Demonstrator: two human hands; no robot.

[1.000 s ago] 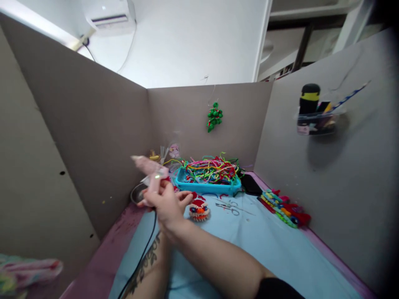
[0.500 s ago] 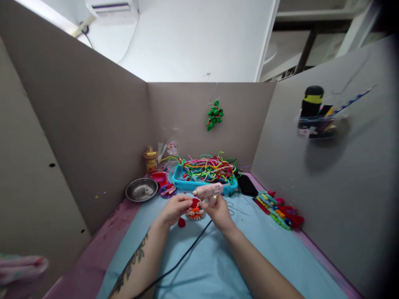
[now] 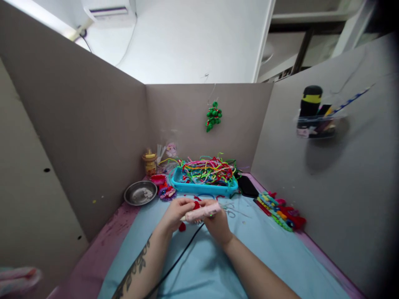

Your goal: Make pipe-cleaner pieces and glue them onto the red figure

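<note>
My left hand [image 3: 177,212] is closed, its fingertips pinching a small red fuzzy piece [image 3: 196,205]. My right hand [image 3: 218,227] wraps round a pale pink glue gun [image 3: 202,212], whose nozzle points left, past my left fingers. The right fingertips also reach the red piece. Behind the glue gun, the orange and cream fuzzy craft seen earlier is almost wholly hidden. A second red piece [image 3: 182,227] lies on the blue cloth [image 3: 205,265] just below my left hand. From the glue gun a black cord [image 3: 183,252] runs down towards me.
Scissors [image 3: 230,213] lie right of my hands. Behind stands a blue tray [image 3: 202,187] heaped with colourful pipe cleaners [image 3: 212,170]. A metal bowl [image 3: 140,193] is at left; a black phone [image 3: 247,186] and fuzzy crafts [image 3: 279,211] are at right. Grey panels [image 3: 102,124] enclose the table.
The glue gun has come lower and tilted, its nozzle now in front of my left fingers. My hands have drawn together round the red piece, covering the orange and cream craft.
</note>
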